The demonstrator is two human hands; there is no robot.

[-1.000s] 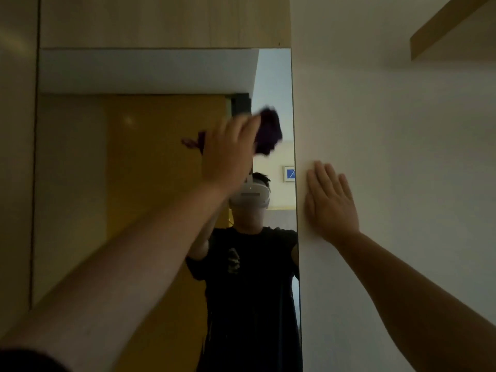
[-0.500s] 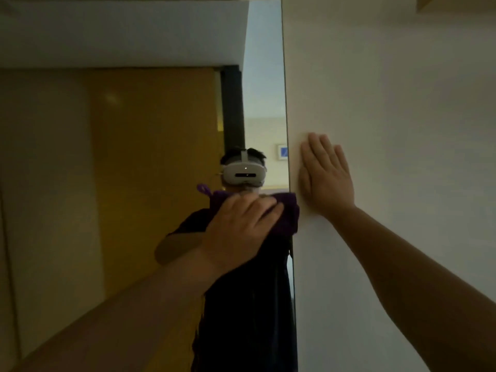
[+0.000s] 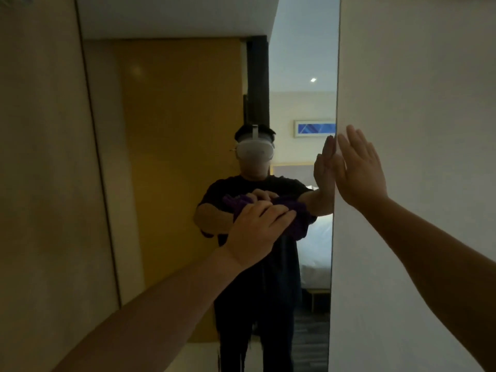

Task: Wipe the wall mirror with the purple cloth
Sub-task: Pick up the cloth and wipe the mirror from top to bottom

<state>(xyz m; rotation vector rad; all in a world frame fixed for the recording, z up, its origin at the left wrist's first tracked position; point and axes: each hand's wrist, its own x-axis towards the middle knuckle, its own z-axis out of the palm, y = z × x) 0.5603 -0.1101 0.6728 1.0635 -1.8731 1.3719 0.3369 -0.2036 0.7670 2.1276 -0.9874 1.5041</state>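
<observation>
A tall wall mirror (image 3: 174, 130) fills the middle of the head view, between a beige panel on the left and a white wall on the right. My left hand (image 3: 257, 232) presses a bunched purple cloth (image 3: 298, 218) flat against the glass at mid height, close to the mirror's right edge. The cloth sticks out to the right of my fingers; most of it is hidden under the hand. My right hand (image 3: 359, 173) lies flat with fingers spread on the white wall just right of the mirror's edge. The glass reflects me, both arms and the cloth.
A beige wall panel (image 3: 45, 183) borders the mirror on the left. The white wall (image 3: 416, 89) stands out in front of the mirror's right edge. Reflected in the glass are a yellow wooden door, a bed and a blue framed picture.
My left hand has carried the cloth down the glass from high up to mid height. The view has dropped with it. My right hand stays flat on the white wall.
</observation>
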